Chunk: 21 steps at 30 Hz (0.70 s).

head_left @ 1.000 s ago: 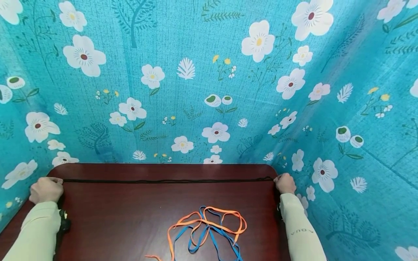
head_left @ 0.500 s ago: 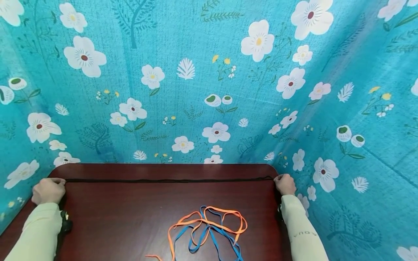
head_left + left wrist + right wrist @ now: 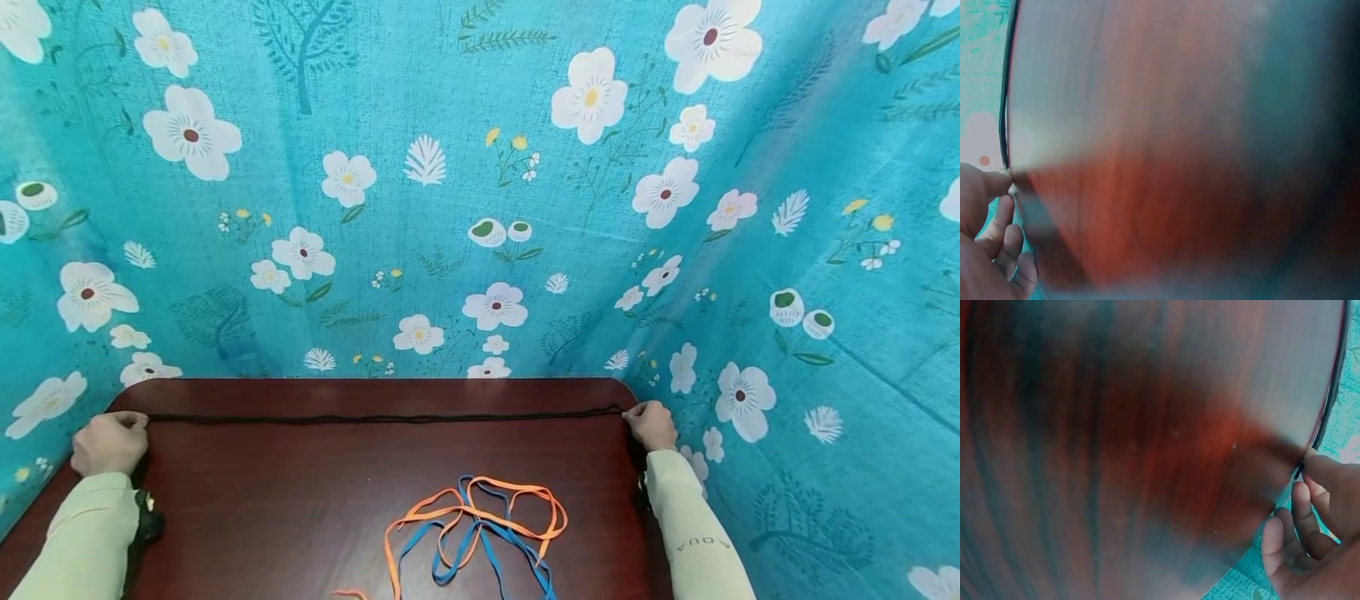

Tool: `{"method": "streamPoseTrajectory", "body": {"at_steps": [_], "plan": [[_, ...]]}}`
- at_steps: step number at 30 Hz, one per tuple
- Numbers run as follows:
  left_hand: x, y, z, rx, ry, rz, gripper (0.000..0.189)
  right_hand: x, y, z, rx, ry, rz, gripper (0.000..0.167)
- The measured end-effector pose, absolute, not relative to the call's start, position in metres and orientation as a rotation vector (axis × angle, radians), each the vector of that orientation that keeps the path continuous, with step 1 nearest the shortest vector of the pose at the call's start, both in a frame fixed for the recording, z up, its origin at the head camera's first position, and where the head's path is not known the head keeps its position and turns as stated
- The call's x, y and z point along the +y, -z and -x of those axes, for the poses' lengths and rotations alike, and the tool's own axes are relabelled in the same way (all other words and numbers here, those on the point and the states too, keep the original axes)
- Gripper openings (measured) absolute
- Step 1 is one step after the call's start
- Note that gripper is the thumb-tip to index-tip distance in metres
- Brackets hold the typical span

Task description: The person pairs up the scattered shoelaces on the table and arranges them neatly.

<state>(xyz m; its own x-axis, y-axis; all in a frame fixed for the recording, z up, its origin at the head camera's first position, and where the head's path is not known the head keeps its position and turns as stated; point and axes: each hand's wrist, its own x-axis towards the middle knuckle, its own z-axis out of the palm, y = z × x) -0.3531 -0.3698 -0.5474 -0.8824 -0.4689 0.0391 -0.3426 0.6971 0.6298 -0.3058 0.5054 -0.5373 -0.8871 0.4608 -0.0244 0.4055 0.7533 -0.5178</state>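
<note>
A long black shoelace (image 3: 375, 419) stretches nearly straight from hand to hand, close over the far part of the dark red table. My left hand (image 3: 111, 443) pinches its left end between thumb and forefinger. At the other end, my right hand (image 3: 651, 425) pinches it the same way. Each wrist view shows the black shoelace (image 3: 1005, 94) running away from the fingertips, and a short tip of it pokes out below the right thumb (image 3: 1322, 465). Nearer me lie an orange shoelace (image 3: 517, 483) and a blue shoelace (image 3: 491, 550), loosely looped over each other.
The glossy table (image 3: 262, 500) has rounded far corners. A turquoise flowered cloth (image 3: 420, 250) hangs behind it and along the right side, close to my right hand. The near ends of the coloured laces run toward the bottom edge of the head view.
Both hands have come very slightly closer together with the black shoelace still pinched between them. The orange and blue shoelaces have not moved.
</note>
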Motion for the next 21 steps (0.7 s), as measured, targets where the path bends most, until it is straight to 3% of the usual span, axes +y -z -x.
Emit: {"method": "streamPoseTrajectory", "body": {"at_steps": [11,21], "plan": [[-0.374,0.538,0.341,-2.76,0.928,-0.48,0.037,0.497,0.522,0.299,-2.827,-0.804,0.591,0.021],[-0.322,0.489,0.336,-2.636,0.879,0.014,0.029,0.426,0.472,0.288,-2.981,-0.83,-0.011,0.019]]}}
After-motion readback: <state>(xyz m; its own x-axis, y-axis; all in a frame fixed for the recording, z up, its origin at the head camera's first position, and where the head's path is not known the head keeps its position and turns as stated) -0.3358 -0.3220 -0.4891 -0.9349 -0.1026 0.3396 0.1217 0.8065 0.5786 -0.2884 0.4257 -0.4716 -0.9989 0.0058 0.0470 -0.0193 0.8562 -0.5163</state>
